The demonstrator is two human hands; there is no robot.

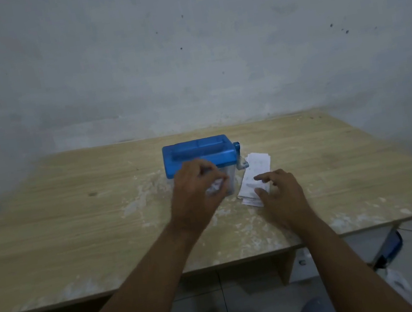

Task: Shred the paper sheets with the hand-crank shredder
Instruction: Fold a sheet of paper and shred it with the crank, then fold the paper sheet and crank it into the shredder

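A blue hand-crank shredder [199,154] with a clear bin stands in the middle of the wooden table [74,217]; its crank [238,156] is on its right side. My left hand [198,197] is in front of the bin, fingers curled round a crumpled piece of white paper [216,186]. A small stack of white paper sheets [254,172] lies to the right of the shredder. My right hand [281,195] rests on the near end of that stack with fingers spread and nearly straight.
The table reaches to a grey wall [183,51] behind. White dusty smears mark the tabletop near its front edge. A blue object [389,248] and a white scrap [397,279] lie on the tiled floor at the lower right.
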